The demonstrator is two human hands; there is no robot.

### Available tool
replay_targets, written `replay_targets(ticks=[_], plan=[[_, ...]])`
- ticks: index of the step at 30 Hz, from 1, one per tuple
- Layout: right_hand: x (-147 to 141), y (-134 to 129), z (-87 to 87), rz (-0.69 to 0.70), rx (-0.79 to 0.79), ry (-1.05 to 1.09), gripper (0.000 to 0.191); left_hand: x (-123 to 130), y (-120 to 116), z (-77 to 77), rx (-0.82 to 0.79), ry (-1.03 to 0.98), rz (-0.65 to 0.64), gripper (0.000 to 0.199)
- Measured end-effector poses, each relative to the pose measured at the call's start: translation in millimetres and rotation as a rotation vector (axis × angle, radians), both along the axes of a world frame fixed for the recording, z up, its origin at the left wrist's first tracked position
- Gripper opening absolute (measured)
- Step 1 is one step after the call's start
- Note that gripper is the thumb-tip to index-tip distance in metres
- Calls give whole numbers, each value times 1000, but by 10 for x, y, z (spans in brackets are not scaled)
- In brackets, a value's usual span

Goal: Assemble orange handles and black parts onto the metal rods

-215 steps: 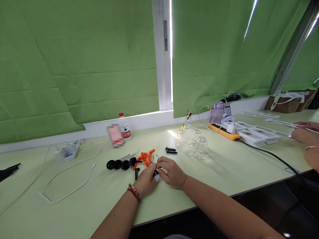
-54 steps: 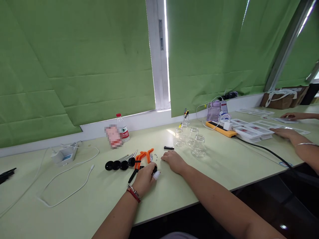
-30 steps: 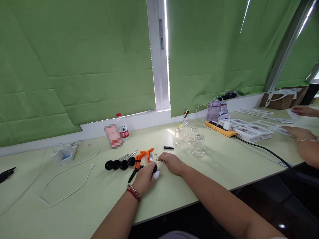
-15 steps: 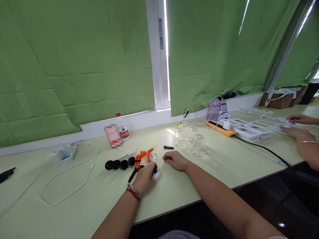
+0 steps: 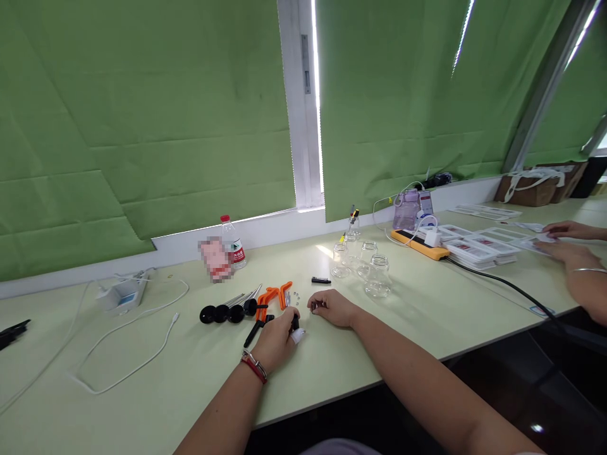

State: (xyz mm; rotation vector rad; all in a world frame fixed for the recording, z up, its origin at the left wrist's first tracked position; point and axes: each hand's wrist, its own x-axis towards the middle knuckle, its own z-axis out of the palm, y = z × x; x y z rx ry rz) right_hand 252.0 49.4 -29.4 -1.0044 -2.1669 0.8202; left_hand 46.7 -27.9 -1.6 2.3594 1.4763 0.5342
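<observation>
My left hand [image 5: 279, 338] is closed around a black-handled tool [image 5: 295, 321] whose metal end points away from me; something white covers one fingertip. My right hand [image 5: 332, 308] rests on the table just to the right, its fingers pinched on a small dark piece [image 5: 313, 308] too small to name. Between and beyond the hands lie several tiny metal nuts [image 5: 297, 298]. Orange clamp-like parts [image 5: 269, 299] are behind my left hand, beside several rods with round black ends [image 5: 236, 313]. Beyond my right hand is a small black toothed strip [image 5: 321, 280].
Glass jars [image 5: 378, 277] stand right of centre. A water bottle [image 5: 238, 246] is at the back. An orange power strip [image 5: 420, 245], printed cards [image 5: 469, 251] and another person's hands [image 5: 566, 249] are at the right. A white cable [image 5: 118, 381] curls at the left.
My right hand has shifted very slightly toward the left and nearer to me, still pinching the small piece. My left hand looks the same. The other person's hands moved slightly.
</observation>
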Motion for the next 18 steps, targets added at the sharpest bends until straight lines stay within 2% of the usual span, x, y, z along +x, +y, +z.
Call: replay_targets(ticks=[18], plan=[[-17,-51,19,47,-64,19,21,4,-2,21,-2,5,10,18]])
